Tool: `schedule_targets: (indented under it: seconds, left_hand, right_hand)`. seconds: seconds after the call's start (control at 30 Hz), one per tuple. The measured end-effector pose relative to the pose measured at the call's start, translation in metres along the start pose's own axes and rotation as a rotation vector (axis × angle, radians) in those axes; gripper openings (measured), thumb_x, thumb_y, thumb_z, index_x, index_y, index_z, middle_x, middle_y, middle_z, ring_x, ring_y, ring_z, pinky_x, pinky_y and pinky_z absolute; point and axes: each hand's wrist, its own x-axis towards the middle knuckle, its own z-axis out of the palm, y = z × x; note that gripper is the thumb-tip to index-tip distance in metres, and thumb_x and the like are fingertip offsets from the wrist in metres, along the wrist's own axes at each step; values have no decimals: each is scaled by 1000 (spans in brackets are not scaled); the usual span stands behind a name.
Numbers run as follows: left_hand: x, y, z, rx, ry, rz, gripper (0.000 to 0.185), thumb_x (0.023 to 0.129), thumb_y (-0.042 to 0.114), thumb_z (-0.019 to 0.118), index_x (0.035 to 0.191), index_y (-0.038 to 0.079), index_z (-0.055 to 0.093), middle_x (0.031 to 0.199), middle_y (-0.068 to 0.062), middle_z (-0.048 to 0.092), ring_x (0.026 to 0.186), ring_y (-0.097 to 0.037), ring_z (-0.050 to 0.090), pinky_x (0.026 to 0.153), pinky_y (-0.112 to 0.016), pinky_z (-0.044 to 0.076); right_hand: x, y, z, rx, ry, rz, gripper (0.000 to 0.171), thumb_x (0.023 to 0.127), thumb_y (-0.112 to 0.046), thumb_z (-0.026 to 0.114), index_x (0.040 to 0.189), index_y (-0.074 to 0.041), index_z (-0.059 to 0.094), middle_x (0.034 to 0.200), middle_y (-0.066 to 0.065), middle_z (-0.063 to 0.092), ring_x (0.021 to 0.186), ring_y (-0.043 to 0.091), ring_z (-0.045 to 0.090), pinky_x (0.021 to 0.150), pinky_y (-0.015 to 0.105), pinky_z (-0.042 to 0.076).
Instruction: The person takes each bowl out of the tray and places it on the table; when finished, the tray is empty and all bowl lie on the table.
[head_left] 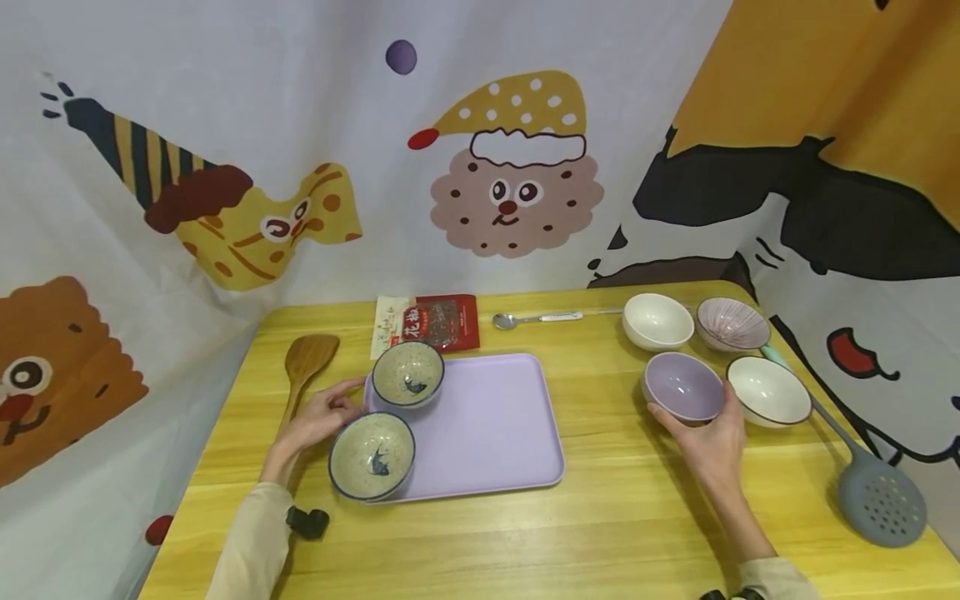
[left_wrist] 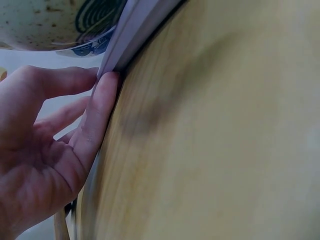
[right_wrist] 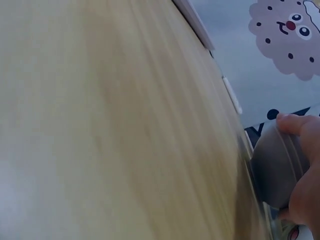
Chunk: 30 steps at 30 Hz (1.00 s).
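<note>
At the tray (head_left: 487, 433) edge, left hand (head_left: 318, 421) rests loose; right hand (head_left: 708, 446) grips the purple bowl (head_left: 681, 386).

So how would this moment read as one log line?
left hand: touches lilac tray edge | right hand: grips lilac bowl | two speckled fish bowls on tray

Your left wrist view cuts the speckled blue-rimmed ceramic bowl (left_wrist: 55, 25) off at the top edge, and the yellow wooden tabletop (left_wrist: 225, 150) is blurred. In the right wrist view your right hand (right_wrist: 304, 175) runs off the frame, half covering the lilac ceramic bowl (right_wrist: 275, 167); the tabletop smears there too.
</note>
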Motion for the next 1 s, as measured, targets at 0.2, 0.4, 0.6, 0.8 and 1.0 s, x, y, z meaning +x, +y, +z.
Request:
schedule_targets:
  seconds: [0.2,0.4,0.6,0.8,1.0]
  left_hand:
    - [-1,1,1,10,14,-11,63,95,15,68,151,2,44,86,-8,69,75,-14,61,65,-25,49]
    - [-1,1,3,-1,18,-21,63,94,17,69,151,2,46,85,-8,70,75,-16,61,65,-26,49]
    - [-2,-2,-1,-4,20,-13,63,95,15,68,151,1,44,85,-8,70,74,-15,61,64,-25,48]
    - [-3,-1,0,0,18,-20,63,95,15,67,152,1,43,85,-8,69,76,-17,60,65,-26,49]
    - [-2,0,1,-2,19,-18,63,95,14,67,152,2,43,86,-9,69,75,-17,60,64,-25,48]
  right_hand:
    - [-4,-7,2,-66,8,-29,118,71,-32,92,160,-3,20,154,32,30,139,53,35,108,70,32]
    - [-14,-14,-6,-68,68,-106,114,69,-26,93,158,-1,25,151,32,34,138,51,36,105,72,33]
    - [-17,-38,-15,-17,94,-248,105,69,-18,92,154,4,33,147,32,41,134,48,40,106,68,34]
    - [-20,-71,-17,70,-14,-228,102,74,-20,89,157,-3,32,151,27,42,136,47,43,110,62,35]
    - [-27,-103,-3,115,-144,-277,98,77,-17,89,156,-2,33,154,23,41,142,41,41,118,49,34]
